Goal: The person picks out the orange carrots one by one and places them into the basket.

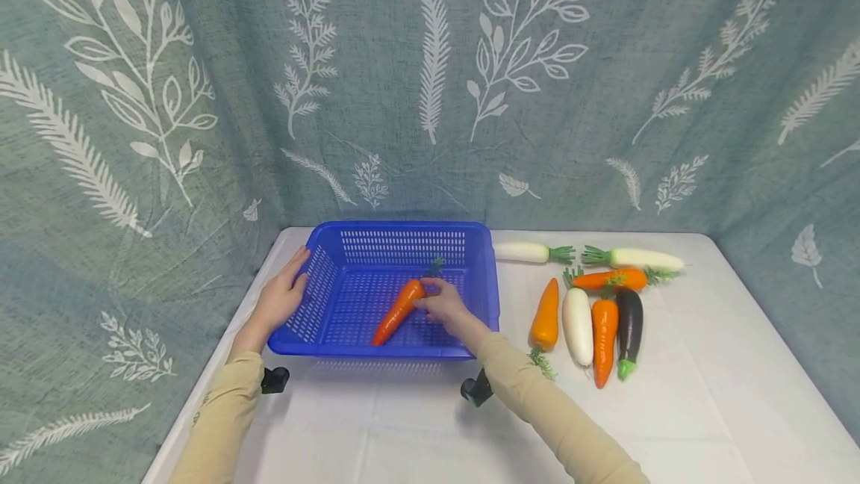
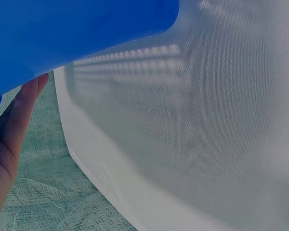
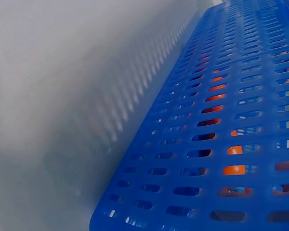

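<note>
A blue plastic basket with slotted walls sits at the left of the table. Inside lies an orange carrot with green leaves, slanted, its tip toward the basket's front. My right hand reaches over the basket's right side and holds the carrot near its leafy end. On the left, my left hand holds the basket's rim, thumb on the inner side; in the left wrist view its fingers lie along the outside under the rim. Through the slots in the right wrist view, orange bits of the carrot show.
Right of the basket lie white radishes, more carrots, a shorter orange carrot and an eggplant. Two more radishes are at the back. A patterned green curtain hangs behind the white table.
</note>
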Available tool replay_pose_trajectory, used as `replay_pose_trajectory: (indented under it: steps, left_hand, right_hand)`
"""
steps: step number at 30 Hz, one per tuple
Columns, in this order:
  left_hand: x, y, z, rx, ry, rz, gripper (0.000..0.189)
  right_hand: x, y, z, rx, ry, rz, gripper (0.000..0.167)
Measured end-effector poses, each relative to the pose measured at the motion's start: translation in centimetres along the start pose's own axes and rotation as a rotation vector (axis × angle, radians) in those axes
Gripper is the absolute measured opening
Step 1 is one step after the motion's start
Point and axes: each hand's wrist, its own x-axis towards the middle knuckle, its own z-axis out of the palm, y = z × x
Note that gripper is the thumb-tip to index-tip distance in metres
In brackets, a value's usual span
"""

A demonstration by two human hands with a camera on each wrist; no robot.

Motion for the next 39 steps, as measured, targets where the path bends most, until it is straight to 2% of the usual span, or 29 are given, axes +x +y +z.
replay_pose_trajectory:
  steps: [11, 16, 25, 39]
  left_hand:
    - [-0.1, -0.1, 0.1, -0.003, 0.002, 0.005, 0.047]
    - [0.0, -0.1, 0.2, 0.001, 0.000, 0.008, 0.047]
    - [0.0, 0.0, 0.0, -0.003, -0.002, 0.010, 0.047]
    - [0.2, -0.7, 0.2, 0.019, 0.023, 0.016, 0.047]
  right_hand:
    - [-0.5, 0.0, -0.2, 0.020, 0.040, -0.015, 0.053]
    - [-1.0, -0.3, -0.6, 0.049, -0.002, -0.019, 0.055]
    - [-1.4, -0.9, -1.7, 0.094, -0.126, -0.056, 0.059]
    - [-2.5, -2.1, -3.3, 0.074, -0.170, -0.056, 0.058]
